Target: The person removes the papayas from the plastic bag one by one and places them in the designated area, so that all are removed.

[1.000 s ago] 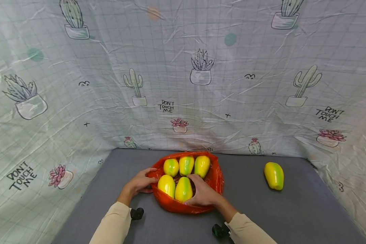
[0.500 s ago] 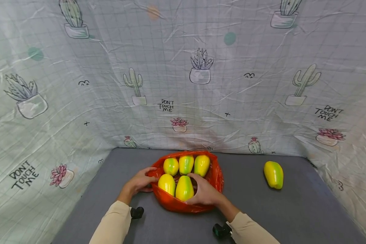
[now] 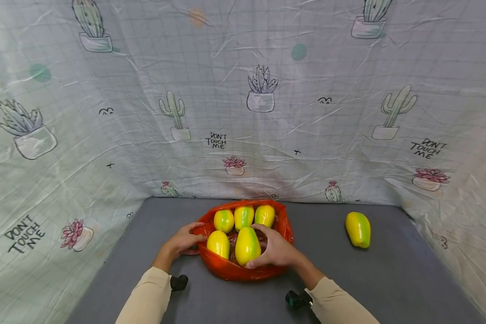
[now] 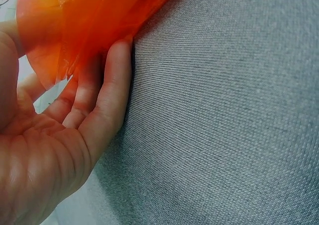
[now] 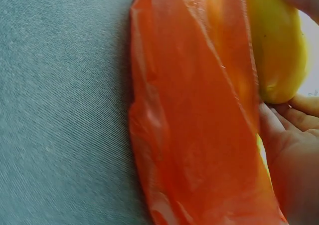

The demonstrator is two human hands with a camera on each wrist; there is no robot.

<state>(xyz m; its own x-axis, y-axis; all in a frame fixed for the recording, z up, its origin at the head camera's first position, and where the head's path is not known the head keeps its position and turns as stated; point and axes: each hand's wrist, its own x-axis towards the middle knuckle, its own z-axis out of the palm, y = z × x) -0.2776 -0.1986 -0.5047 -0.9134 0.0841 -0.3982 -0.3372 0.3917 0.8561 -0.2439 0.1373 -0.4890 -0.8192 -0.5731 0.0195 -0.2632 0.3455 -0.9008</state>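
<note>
An orange plastic bag (image 3: 283,225) lies open on the grey table (image 3: 389,279), holding several yellow-green papayas. My right hand (image 3: 273,249) grips the front middle papaya (image 3: 247,245) and holds it slightly raised above the others. My left hand (image 3: 184,240) holds the bag's left rim (image 4: 75,40), fingers curled round the plastic. A front left papaya (image 3: 218,243) and three back ones (image 3: 243,218) rest in the bag. In the right wrist view the bag's wall (image 5: 194,125) fills the frame, with the gripped papaya (image 5: 276,45) at the top right.
A lone papaya (image 3: 358,229) lies on the table to the right of the bag. A cactus-print cloth (image 3: 243,112) walls the table at the back and on both sides. Small black wrist cameras (image 3: 179,282) sit by each cuff.
My right hand has closed round the front middle papaya and lifted it a little. The left hand has stayed on the bag's rim. The view shifted slightly.
</note>
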